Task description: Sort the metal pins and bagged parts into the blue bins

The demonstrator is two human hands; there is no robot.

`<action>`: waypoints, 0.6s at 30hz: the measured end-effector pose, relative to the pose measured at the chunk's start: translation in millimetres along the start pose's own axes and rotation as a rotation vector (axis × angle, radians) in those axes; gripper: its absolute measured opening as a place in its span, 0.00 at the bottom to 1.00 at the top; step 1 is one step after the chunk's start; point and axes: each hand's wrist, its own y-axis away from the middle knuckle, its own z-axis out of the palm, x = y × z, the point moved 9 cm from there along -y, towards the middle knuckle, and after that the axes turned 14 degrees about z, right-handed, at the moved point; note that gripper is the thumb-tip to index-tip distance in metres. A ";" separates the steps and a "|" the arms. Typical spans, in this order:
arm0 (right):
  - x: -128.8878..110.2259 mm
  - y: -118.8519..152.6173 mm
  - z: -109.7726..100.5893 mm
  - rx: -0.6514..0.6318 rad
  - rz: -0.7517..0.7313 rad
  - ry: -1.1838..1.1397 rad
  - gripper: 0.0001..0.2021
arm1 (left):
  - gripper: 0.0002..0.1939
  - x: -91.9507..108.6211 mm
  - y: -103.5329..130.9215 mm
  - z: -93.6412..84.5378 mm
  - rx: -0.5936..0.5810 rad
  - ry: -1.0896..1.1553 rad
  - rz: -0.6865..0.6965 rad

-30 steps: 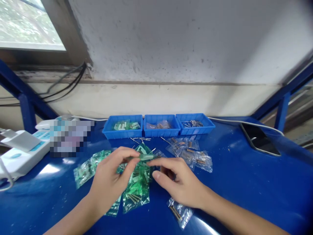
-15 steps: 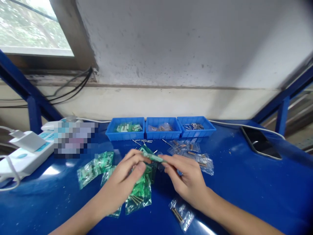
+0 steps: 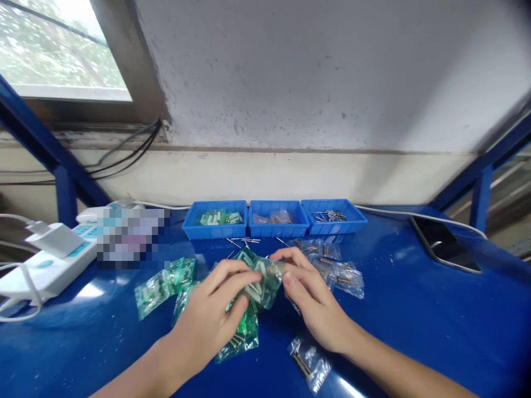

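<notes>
Between my hands is a green plastic bag (image 3: 270, 286) with pale plugs inside. My left hand (image 3: 215, 307) is closed on its left side, fingertips over the plugs. My right hand (image 3: 313, 296) pinches the bag's right edge between thumb and fingers. Below my left hand lies another green bag (image 3: 249, 331) with brass-coloured screws, partly covered by the hand. More green bags (image 3: 166, 282) lie to the left. Clear bags of screws (image 3: 348, 278) lie beyond my right hand, and one clear bag (image 3: 307, 365) rests nearer to me.
Three blue bins stand along the back: a left bin (image 3: 213, 232) with green bags, a middle bin (image 3: 277, 229) with clear bags, a right bin (image 3: 338, 228) with rivets. Loose rivets (image 3: 249, 240) lie before them. A phone (image 3: 446, 243) is at right, a power strip (image 3: 53, 265) at left.
The green bag has turned from nearly edge-on to showing its broad face, with the pale plugs visible. Both hands have shifted slightly and still hold it.
</notes>
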 end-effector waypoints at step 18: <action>-28.5 23.0 15.1 -0.015 -0.454 0.195 0.16 | 0.13 -38.5 13.6 23.1 0.070 0.844 -0.670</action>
